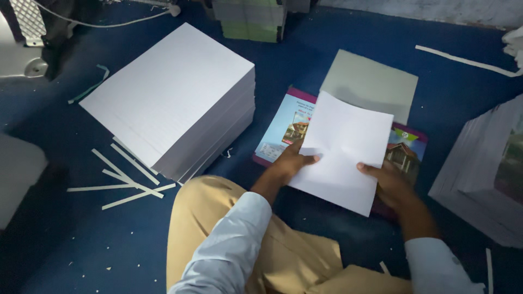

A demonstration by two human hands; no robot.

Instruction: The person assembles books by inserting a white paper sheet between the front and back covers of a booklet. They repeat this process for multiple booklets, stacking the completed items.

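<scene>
Head view: beside the tall ream of white sheets [174, 98], we hold a thin bundle of blank pages [342, 152] over the printed cover [283, 128]. Left hand [291, 162] and right hand [388, 182] pinch its near edges; light, floppy, best gripped there.

bare blue floor [261, 109] between tall paper stack [174, 92], printed cover [283, 128]

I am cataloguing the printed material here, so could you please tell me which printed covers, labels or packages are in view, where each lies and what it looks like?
Printed cover sheet: flat on the blue floor under the white sheet held by both hands, rectangular, purple border, light blue panel, house pictures.
Stack with printed top: right edge, dark greenish picture, blurred.
Green bundle: top centre, blocky, green and grey.
</scene>
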